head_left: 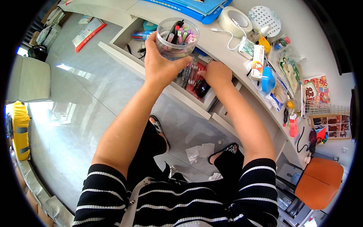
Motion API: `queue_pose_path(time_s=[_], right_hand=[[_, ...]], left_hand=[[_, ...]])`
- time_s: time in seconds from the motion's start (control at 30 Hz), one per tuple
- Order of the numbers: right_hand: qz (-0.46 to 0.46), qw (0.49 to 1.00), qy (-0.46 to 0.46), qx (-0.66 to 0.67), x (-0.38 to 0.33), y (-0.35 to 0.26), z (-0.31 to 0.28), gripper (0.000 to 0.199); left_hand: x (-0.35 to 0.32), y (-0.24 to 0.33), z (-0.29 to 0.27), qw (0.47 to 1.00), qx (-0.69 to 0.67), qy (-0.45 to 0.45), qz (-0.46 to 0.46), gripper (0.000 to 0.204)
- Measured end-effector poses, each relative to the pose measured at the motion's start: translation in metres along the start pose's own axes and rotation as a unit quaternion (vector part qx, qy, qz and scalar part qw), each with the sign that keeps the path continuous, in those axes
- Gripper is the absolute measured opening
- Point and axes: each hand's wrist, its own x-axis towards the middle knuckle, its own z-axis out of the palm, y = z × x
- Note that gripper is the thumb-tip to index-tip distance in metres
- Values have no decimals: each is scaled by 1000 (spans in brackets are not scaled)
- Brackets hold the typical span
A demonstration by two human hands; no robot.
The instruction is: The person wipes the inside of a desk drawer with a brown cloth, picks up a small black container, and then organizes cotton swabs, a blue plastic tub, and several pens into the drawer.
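My left hand (160,64) grips a clear round plastic jar (177,38) filled with several pens and markers, held up over an open white desk drawer (159,81). My right hand (216,73) reaches down into the drawer, fingers curled among pens and small stationery (191,73); what it touches is partly hidden. A dark rounded object (201,87) lies in the drawer just below that hand.
The white desk (223,45) carries a tape roll (235,20), a white cable (228,36), blue folders (196,7), a small box (258,60) and assorted clutter. An orange chair (317,181) stands at right. Paper scraps (199,151) lie on the grey floor by my sandalled feet.
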Motion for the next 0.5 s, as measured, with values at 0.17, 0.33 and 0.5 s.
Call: queue_pose_path(time_s=[0.17, 0.33, 0.5], right_hand=[[-276, 959, -52, -21, 9, -11, 41, 18], [-388, 917, -39, -80, 9, -17, 54, 18], [-336, 925, -106, -144, 8, -17, 43, 20]], left_hand=[[1, -1, 1, 1000, -8, -7, -3, 99], [3, 0, -2, 1000, 1, -4, -10, 100], [4, -6, -3, 1000, -11, 2, -15, 101]])
